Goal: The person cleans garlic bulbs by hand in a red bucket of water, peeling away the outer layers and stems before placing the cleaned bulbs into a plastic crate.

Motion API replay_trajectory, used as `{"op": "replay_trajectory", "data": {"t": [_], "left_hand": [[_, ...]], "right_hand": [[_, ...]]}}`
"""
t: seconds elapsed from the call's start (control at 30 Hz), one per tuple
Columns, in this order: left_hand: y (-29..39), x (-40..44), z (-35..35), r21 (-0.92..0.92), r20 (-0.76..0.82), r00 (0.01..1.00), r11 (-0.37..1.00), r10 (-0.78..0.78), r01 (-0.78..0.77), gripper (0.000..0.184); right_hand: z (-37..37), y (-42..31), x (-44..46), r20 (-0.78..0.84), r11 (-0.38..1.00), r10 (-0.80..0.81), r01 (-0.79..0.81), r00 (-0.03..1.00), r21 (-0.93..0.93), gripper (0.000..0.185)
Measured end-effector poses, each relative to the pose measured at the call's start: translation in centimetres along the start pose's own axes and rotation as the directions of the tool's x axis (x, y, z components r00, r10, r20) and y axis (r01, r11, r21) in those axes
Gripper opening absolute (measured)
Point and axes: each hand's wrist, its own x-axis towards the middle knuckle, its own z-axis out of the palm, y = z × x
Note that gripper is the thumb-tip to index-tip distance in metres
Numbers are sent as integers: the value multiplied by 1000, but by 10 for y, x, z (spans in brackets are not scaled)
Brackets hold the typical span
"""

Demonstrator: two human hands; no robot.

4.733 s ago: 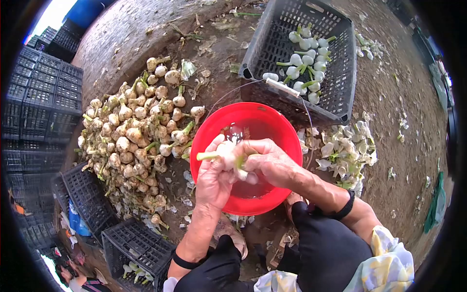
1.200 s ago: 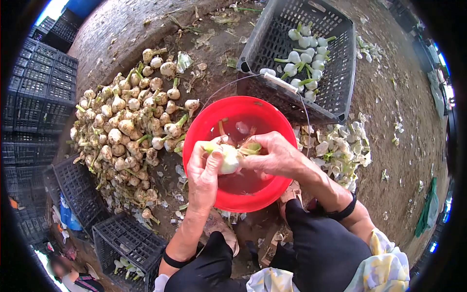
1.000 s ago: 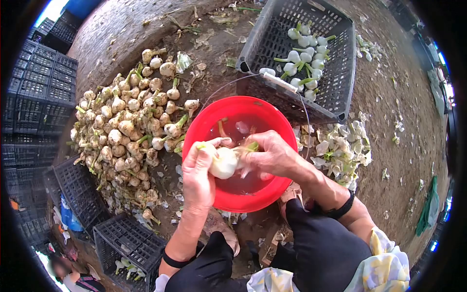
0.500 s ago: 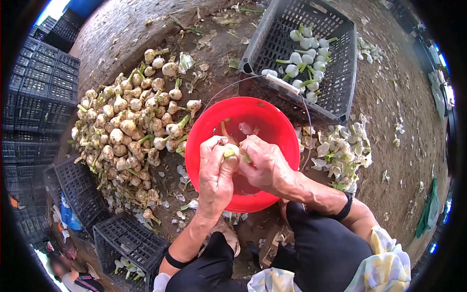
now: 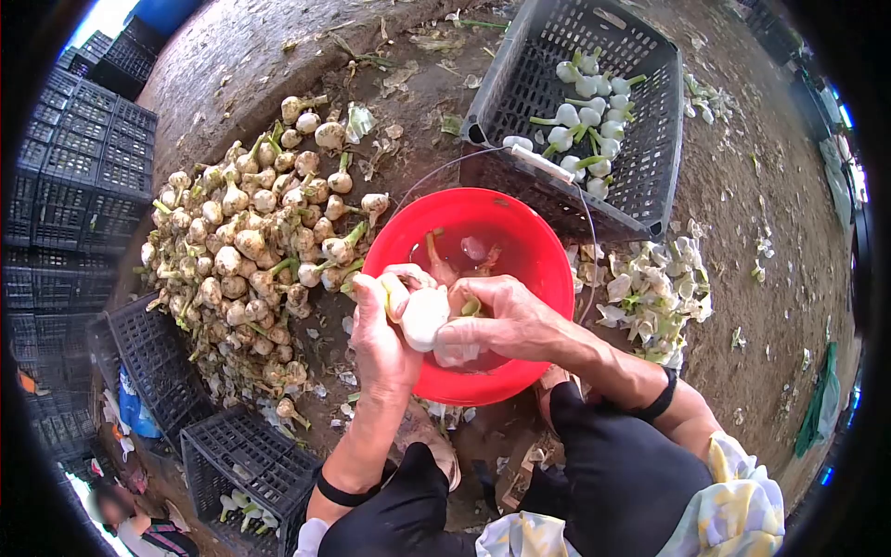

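Note:
My left hand (image 5: 382, 343) is wrapped round a white garlic bulb (image 5: 425, 316) with a green stem, above the red bucket (image 5: 549, 269). Against the bulb's right side, my right hand (image 5: 506, 320) pinches loose pale peel (image 5: 457, 351). Murky water fills the bucket, with a few bulbs and stems in it. A heap of unpeeled garlic (image 5: 241, 251) lies on the ground left of the bucket. Behind the bucket, a black crate (image 5: 478, 125) holds several white peeled bulbs (image 5: 587, 116) with green stems.
Discarded peels (image 5: 659, 297) lie right of the bucket. Black crates (image 5: 83, 167) are stacked at the far left. Another crate (image 5: 251, 464) with some bulbs stands at the lower left, near a person (image 5: 148, 529). The bucket's wire handle leans on the black crate.
The hands have drawn slightly apart and turned the bulb, so its white side now shows between them. Peel has come away on the right hand's side.

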Motion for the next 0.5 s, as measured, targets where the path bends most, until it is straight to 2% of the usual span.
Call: {"op": "replay_trajectory", "data": {"t": [0.03,0.1,0.13,0.17,0.23,0.27,0.3,0.37,0.4,0.43,0.5], "left_hand": [[2,2,0,0,0,1000,1000,0,0,54],[10,5,3,-204,68,986,965,-151,162,57],[15,0,13,-33,-158,963,976,-217,214,61],[12,0,9,-32,-159,963,976,-217,215,61],[1,-2,-5,49,-83,990,992,-115,119,64],[3,4,-3,-25,72,991,993,-111,113,64],[4,8,-2,-22,73,991,993,-112,114,64],[10,14,-1,-435,161,969,868,-187,239,65],[11,17,1,-459,122,970,854,-211,244,66],[10,17,1,-459,120,971,856,-206,238,66],[6,15,0,-414,-9,970,884,-242,217,66]], "right_hand": [[2,5,3,-11,999,-2,3,1000,53,27],[-3,-20,-1,8,930,200,-192,980,313,31],[-2,-25,0,5,923,226,-216,974,317,35],[-1,-23,1,5,923,226,-216,974,319,35],[3,-9,3,105,928,180,-205,978,312,32],[6,-2,8,108,830,232,-255,967,495,22],[6,-1,4,107,830,230,-252,967,498,22],[8,-8,-3,36,953,200,-203,979,225,16],[12,-2,-5,-17,1000,23,-23,1000,0,14],[9,-6,-11,-35,998,18,-20,999,-65,13],[5,-10,-8,-80,996,40,-34,996,79,21]]}}
